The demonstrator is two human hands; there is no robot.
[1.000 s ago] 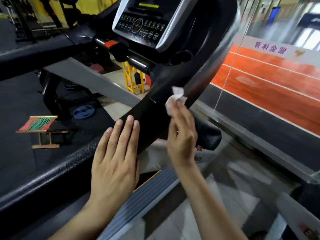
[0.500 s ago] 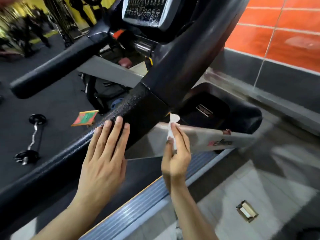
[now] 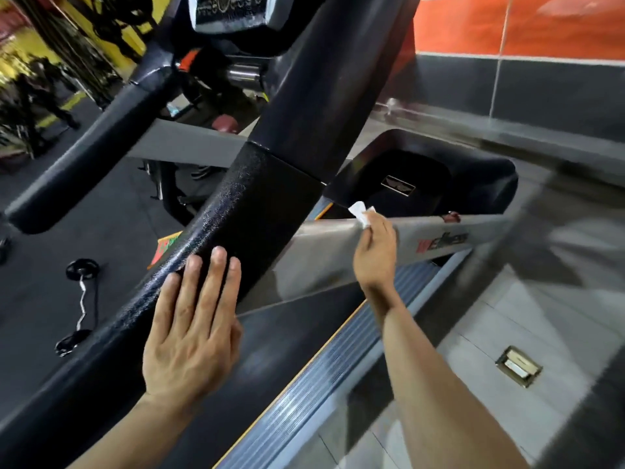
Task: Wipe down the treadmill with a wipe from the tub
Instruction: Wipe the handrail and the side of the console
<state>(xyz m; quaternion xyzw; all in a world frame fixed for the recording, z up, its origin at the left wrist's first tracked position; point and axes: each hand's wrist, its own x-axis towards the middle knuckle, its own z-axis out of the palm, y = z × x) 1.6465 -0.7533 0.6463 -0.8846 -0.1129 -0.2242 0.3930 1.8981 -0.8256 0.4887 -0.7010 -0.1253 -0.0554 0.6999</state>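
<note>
Gym floor; wipe (image 3: 362,214) at treadmill (image 3: 338,255) upright edge.

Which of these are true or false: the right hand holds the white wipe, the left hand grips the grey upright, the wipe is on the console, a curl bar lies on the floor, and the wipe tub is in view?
1. The right hand pinches the small white wipe. True.
2. The left hand grips the grey metal upright. False: it rests flat, fingers straight, on the black textured handrail.
3. The wipe is on the console. False: it sits at the upright's top edge.
4. A chrome curl bar lies on the floor. True.
5. The tub is in view. False.
</note>
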